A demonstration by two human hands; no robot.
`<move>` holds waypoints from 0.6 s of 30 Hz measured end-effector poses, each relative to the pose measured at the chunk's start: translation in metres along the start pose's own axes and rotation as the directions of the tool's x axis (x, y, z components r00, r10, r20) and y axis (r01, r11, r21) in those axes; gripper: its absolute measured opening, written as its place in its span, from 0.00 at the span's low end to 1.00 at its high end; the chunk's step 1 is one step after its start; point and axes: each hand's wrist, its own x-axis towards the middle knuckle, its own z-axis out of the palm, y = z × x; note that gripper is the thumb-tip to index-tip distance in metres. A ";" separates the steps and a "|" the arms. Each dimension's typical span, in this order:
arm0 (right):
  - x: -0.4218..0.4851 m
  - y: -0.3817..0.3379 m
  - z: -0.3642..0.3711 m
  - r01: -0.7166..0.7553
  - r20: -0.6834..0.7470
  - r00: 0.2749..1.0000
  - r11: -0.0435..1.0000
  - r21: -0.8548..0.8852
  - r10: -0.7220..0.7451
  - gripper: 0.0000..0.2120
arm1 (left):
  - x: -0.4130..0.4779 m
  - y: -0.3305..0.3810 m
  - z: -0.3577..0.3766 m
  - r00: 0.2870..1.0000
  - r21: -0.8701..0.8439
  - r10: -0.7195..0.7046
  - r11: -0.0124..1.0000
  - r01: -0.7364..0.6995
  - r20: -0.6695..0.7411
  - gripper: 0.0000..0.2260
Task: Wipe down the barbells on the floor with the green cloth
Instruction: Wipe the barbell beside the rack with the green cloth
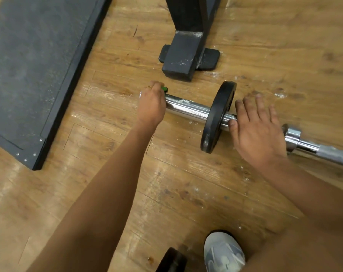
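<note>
Under my left hand [152,107], at the very tip of the sleeve [188,107], my fingers curl over the far side of the chrome and hold the cloth [164,88]. Only a small green scrap of it peeks out past my knuckles. My right hand [259,134] is flat and wide, its fingers [261,107] straight and spread. The thumb tip touches the sleeve just beside the plate [217,116]; I cannot tell whether the palm rests on the metal.

The black plate stands upright on the sleeve between my two hands, its rim on the floor [186,183]. White smears mark the chrome and the plate's lower edge. Past my right hand the barbell [293,137] steps down through a collar into a thinner grey shaft that runs off to the right.

The wooden floor is dusted with white flecks. A black rack foot [184,57] stands just beyond the sleeve, and a dark mat [29,65] lies to the left. My pale shoe [223,252] shows at the bottom.
</note>
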 end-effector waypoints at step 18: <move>0.006 0.001 -0.005 -0.012 0.038 0.999 1.000 0.016 0.011 0.33 | -0.044 0.065 0.025 0.936 -0.081 0.346 0.937 -0.340 0.070 0.16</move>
